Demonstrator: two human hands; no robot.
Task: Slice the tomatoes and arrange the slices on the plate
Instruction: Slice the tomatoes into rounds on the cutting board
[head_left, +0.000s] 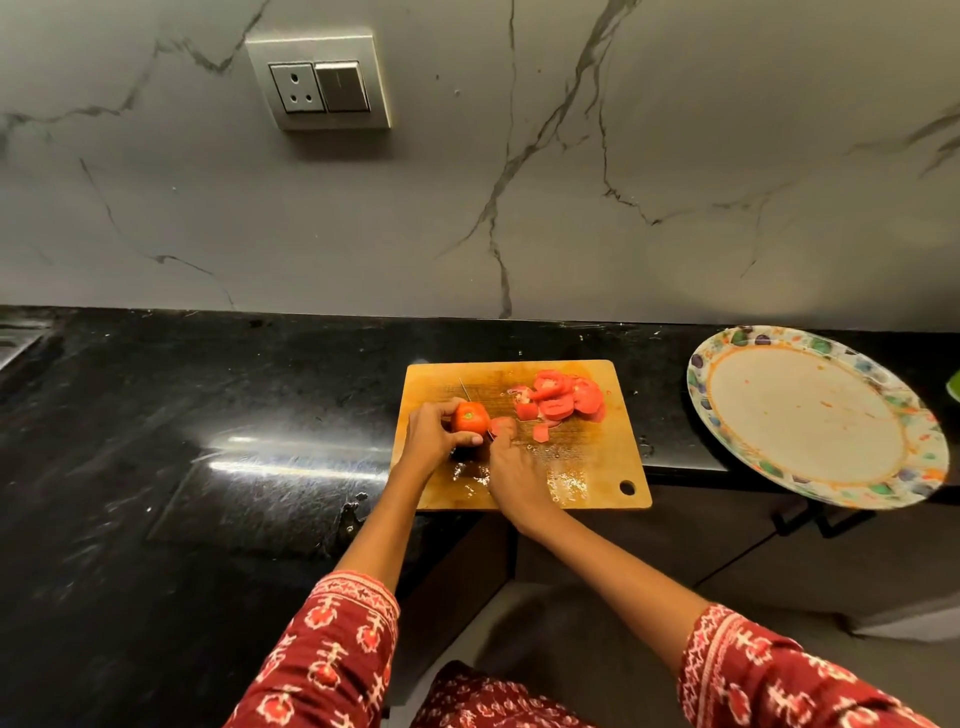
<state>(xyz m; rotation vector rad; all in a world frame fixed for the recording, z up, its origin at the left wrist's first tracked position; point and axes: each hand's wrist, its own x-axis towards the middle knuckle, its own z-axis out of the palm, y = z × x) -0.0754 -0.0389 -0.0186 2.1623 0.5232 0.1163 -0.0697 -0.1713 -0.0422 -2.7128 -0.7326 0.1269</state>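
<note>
Gripping the tomato on the cutting board with my left hand, fingers curled round it | right hand clutching the knife against it | slices piling farther back on the board | plate sitting right of the board on the bench

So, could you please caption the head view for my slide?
Left hand steadies tomato while right hand slices it; plate empty.

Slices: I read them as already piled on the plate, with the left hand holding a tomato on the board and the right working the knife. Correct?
Not quite. The head view shows the slices piled on the board, not on the plate, which holds none. The rest stands: the left hand holds a tomato on the board and the right hand works the knife.
</note>
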